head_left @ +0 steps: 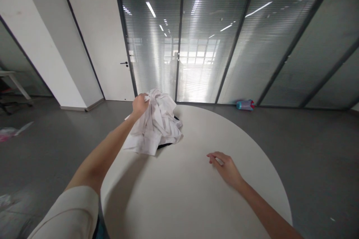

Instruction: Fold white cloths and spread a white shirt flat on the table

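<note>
My left hand (140, 105) is closed around the upper part of a crumpled white garment (159, 119) and lifts it at the far left side of the round white table (196, 194). The cloth hangs in loose folds, its lower edges at or just above the tabletop; its exact kind does not show. Something black (164, 145) peeks out from under it, mostly hidden. Over the middle right of the table is my right hand (226, 166), holding nothing visible. Its fingers are loosely bent, with a gap between thumb and fingers.
Beyond the table, glass partitions with blinds (202, 44) and a white door (98, 37) line the room. A blue and red patterned package (245, 105) lies on the grey floor by the glass. Plastic wrapping (8, 132) lies on the floor at left, near a desk (15, 80).
</note>
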`<state>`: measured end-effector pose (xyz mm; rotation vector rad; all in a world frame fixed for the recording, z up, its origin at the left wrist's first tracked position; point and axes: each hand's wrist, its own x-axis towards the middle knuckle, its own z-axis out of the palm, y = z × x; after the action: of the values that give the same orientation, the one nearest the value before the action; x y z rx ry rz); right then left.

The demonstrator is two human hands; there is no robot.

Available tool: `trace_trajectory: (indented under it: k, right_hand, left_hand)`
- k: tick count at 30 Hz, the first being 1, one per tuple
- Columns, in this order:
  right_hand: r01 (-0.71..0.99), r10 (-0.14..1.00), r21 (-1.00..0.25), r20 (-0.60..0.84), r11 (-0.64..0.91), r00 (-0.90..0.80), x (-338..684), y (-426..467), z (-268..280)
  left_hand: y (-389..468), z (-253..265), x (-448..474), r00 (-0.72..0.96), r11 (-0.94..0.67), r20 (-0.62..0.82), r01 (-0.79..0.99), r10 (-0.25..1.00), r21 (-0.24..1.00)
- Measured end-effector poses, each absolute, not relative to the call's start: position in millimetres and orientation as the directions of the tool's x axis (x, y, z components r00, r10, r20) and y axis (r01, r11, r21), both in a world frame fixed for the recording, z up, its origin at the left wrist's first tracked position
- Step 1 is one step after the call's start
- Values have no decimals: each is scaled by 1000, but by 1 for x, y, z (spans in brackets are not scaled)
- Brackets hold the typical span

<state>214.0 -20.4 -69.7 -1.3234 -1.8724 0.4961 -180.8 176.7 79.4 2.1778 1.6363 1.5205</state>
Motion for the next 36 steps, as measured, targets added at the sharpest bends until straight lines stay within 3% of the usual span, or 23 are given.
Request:
trace_trajectory:
  k: [3, 7, 10, 13, 15, 18, 22, 25, 27, 29, 32, 36]
  right_hand:
    - [612, 866, -647, 480, 456, -138, 207, -7, -45]
    - [595, 731, -594, 683, 542, 15, 181, 18, -5]
    - [686, 616, -476, 786, 550, 51, 164, 21, 10]
    - [749, 588, -353, 807, 560, -60, 168, 8, 6]
    - [754, 610, -330, 784, 568, -116, 184, -1, 1]
    - [763, 712, -400, 693, 508, -111, 220, -9, 3]
    - [790, 913, -471, 304, 392, -272, 271, -22, 23]
    - [780, 905, -501, 14, 375, -426, 308, -41, 33]
    - [759, 869, -529, -76, 380, -488, 327, -54, 38]
    - [752, 864, -543, -90, 374, -495, 336, -64, 44]
    - [737, 873, -576, -81, 353, -481, 324, -67, 58]
    - [690, 887, -669, -98, 276, -450, 279, -50, 61]
  left_hand:
    - [138, 91, -146, 43, -537, 743, 720, 667, 441]
    - [53, 107, -92, 434, -851, 769, 456, 469, 261]
    - [-8, 111, -70, 788, -960, 552, 182, 272, 212]
    - [-37, 113, -76, 918, -963, 352, 97, 184, 252]
    - [-34, 112, -94, 906, -933, 347, 119, 242, 339]
    - [-4, 99, -127, 790, -842, 408, 237, 457, 485]
    - [32, 54, -153, 587, -658, 331, 522, 739, 543]
    - [27, 17, -150, 637, -595, 177, 533, 750, 602]
    - [13, -2, -141, 712, -562, 69, 486, 698, 669]
    - [1, -16, -127, 735, -530, 21, 469, 678, 707]
    - [-2, -33, -104, 660, -495, 65, 491, 749, 717]
    - [12, -49, -77, 581, -481, 80, 580, 810, 658]
